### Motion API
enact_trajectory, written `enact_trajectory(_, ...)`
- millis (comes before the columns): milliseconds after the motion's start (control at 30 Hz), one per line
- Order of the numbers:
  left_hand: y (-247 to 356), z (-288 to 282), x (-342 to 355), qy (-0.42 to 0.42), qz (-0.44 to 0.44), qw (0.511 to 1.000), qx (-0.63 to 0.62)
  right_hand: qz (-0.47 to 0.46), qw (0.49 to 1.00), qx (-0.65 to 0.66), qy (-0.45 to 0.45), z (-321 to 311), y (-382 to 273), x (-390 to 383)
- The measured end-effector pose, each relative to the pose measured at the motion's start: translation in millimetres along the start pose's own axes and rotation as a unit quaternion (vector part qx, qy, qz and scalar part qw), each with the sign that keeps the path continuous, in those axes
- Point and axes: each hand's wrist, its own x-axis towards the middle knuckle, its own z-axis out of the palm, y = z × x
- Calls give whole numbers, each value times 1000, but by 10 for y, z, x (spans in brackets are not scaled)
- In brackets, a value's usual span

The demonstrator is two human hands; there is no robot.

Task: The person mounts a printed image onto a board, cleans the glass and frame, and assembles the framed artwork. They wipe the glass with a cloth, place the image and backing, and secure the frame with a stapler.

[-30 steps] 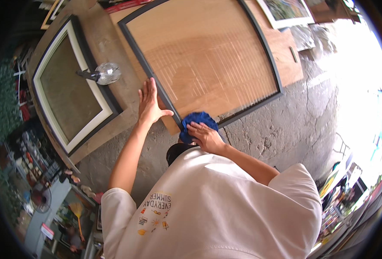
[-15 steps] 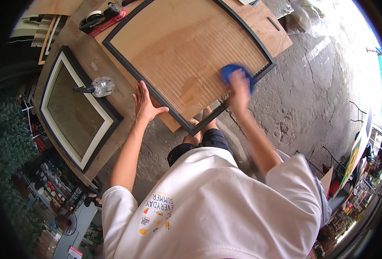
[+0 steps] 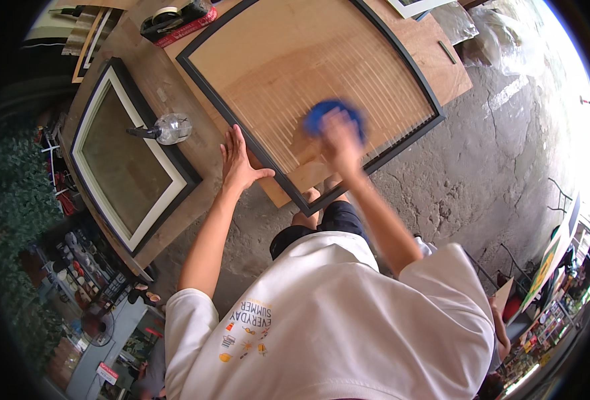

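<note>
A large black picture frame [image 3: 401, 143] with a glass pane [image 3: 261, 67] lies on a wooden board, its near corner reaching past the board's edge. With fingers spread, my left hand [image 3: 240, 167] rests against the frame's left side. My right hand [image 3: 341, 141] presses a blue cloth [image 3: 317, 119] on the glass toward the near right; both are smeared by motion, and the fingers partly cover the cloth. Left of my left hand, a transparent spray bottle [image 3: 173, 129] with a black nozzle lies across the edge of a second black frame [image 3: 187, 176] with a white inner border.
The wooden worktable [image 3: 165, 93] carries a tape dispenser [image 3: 175, 21] beside a red box. A short dark strip [image 3: 447, 52] lies on the board [image 3: 458, 80] at the far right. Plastic-wrapped things [image 3: 498, 40] stand on the concrete floor [image 3: 441, 193].
My right hand has slid the blue cloth leftward over the glass, away from the frame's right corner. My left hand stays at the frame's left side. The whole view has shifted slightly.
</note>
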Motion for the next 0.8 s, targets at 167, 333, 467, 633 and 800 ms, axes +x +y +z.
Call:
enact_trajectory(167, -49, 24, -46, 10, 1, 1000, -17, -257, 948, -22, -186, -418, -310, 474)
enact_trajectory(333, -49, 34, -11, 6, 7, 999, -32, 112, 981, -94, 127, -637, 1032, 1568)
enact_trajectory(467, -54, 23, -23, 21, -12, 999, -35, -70, 994, 41, -69, 160, -480, 956)
enact_trajectory(633, -48, 19, -46, -2, -41, 998, -38, -233, 959, 16, -161, -53, -327, 1518)
enact_trajectory(800, -38, -23, 5, 0, -32, 997, -71, 59, 984, -83, 149, 54, 865, 2510)
